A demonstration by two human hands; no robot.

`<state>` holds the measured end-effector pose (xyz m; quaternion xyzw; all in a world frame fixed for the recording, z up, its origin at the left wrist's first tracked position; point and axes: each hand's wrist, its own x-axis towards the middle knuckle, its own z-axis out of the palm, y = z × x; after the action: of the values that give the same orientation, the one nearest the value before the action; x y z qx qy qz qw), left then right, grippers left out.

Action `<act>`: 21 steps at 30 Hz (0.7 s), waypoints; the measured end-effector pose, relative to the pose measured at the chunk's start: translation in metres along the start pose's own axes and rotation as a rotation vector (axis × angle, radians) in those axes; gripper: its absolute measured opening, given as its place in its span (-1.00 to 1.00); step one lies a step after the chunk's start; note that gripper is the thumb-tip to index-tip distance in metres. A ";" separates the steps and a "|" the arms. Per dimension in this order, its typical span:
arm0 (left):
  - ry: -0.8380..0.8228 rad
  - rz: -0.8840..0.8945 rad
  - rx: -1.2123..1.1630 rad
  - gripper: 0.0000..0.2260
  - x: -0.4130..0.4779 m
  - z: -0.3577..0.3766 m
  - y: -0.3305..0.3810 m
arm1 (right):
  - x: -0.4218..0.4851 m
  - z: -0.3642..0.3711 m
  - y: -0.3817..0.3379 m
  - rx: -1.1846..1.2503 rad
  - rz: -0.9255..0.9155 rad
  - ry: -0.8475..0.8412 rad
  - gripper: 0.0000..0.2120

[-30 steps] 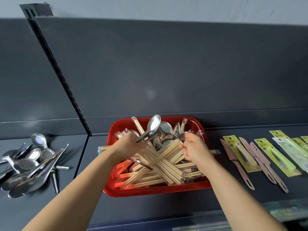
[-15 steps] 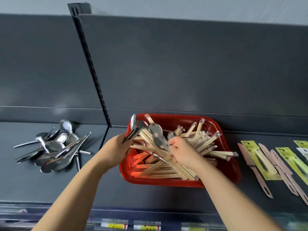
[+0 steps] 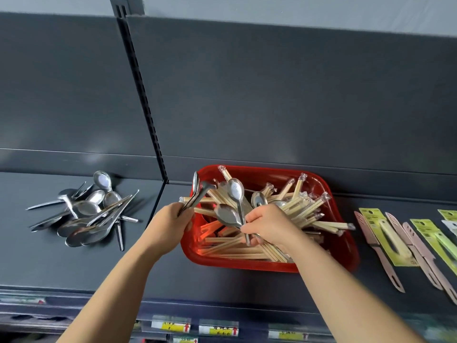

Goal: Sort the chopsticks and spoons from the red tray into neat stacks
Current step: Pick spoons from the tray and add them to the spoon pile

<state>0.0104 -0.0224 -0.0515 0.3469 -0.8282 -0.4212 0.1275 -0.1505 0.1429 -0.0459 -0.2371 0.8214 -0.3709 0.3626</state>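
A red tray (image 3: 345,246) on the dark shelf holds a jumble of wrapped wooden chopsticks (image 3: 304,209) and a few metal spoons. My left hand (image 3: 170,224) grips a small bunch of spoons (image 3: 197,191) by their handles, at the tray's left rim. My right hand (image 3: 267,225) pinches the handles of two spoons (image 3: 235,194) that stand up over the tray's middle. A loose pile of spoons (image 3: 86,211) lies on the shelf to the left.
A slotted upright post (image 3: 146,95) divides the shelf's back panel. Packaged pink and yellow-green utensils (image 3: 395,241) lie in a row right of the tray. Price labels (image 3: 217,329) run along the shelf's front edge.
My left hand has drawn its bunch of spoons from the tray's middle out to the left rim. My right hand has lifted two spoons out of the chopsticks. The view has shifted left.
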 end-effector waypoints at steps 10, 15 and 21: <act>0.049 -0.007 0.031 -0.71 0.022 -0.003 0.008 | -0.013 -0.045 -0.016 0.027 -0.096 -0.005 -0.85; 0.129 0.053 0.024 -0.69 0.035 -0.012 0.019 | -0.022 -0.062 -0.023 0.031 -0.179 0.089 -0.93; 0.153 0.095 -0.251 -0.74 0.037 -0.034 0.012 | -0.018 -0.048 -0.049 0.203 -0.226 0.174 -0.87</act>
<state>-0.0050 -0.0638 -0.0243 0.3197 -0.7726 -0.4870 0.2525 -0.1703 0.1459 0.0216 -0.2573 0.7762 -0.5094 0.2681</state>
